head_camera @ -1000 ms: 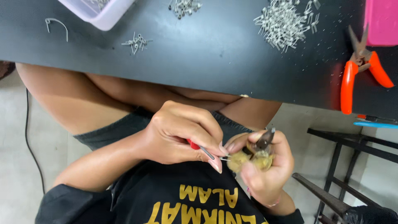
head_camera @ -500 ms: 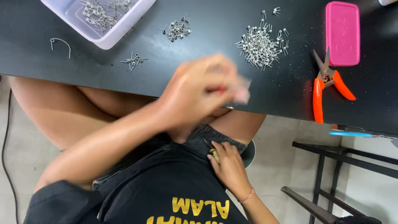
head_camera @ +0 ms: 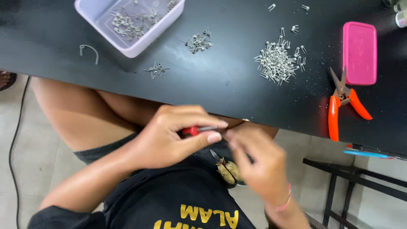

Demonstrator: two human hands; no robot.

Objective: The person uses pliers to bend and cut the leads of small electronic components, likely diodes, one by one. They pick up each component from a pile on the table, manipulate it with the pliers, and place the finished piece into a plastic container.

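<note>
Red-handled tool [head_camera: 196,129], thin with a metal shaft, sits pinched in your left hand [head_camera: 169,135], fingers curled tight round it, thumb pressing the side, just below the near edge of the black bench [head_camera: 220,89] and over your lap. Your right hand [head_camera: 258,163] is right beside it, fingertips almost touching the tool tip; it is blurred, fingers bunched narrow, and you cannot tell whether it holds anything. Under the two hands, on your lap, lies a small pair of pliers with yellowish worn grips [head_camera: 228,170], jaws pointing up toward the left hand, untouched by either.

On the bench: a pale lilac plastic tray [head_camera: 127,46] at the far left holds small metal parts. A bent wire hook [head_camera: 89,51] lies left of it. Two small clusters of metal pins [head_camera: 198,41] sit mid-bench, a bigger heap of pins [head_camera: 277,61] to the right. A pink rectangular case [head_camera: 359,53] lies further right, with orange-handled snips [head_camera: 343,106] just below it, tips nearly touching the case. A blue-handled tool [head_camera: 366,153] pokes out at the bench edge. A black metal frame [head_camera: 360,182] stands on the floor at the right.
</note>
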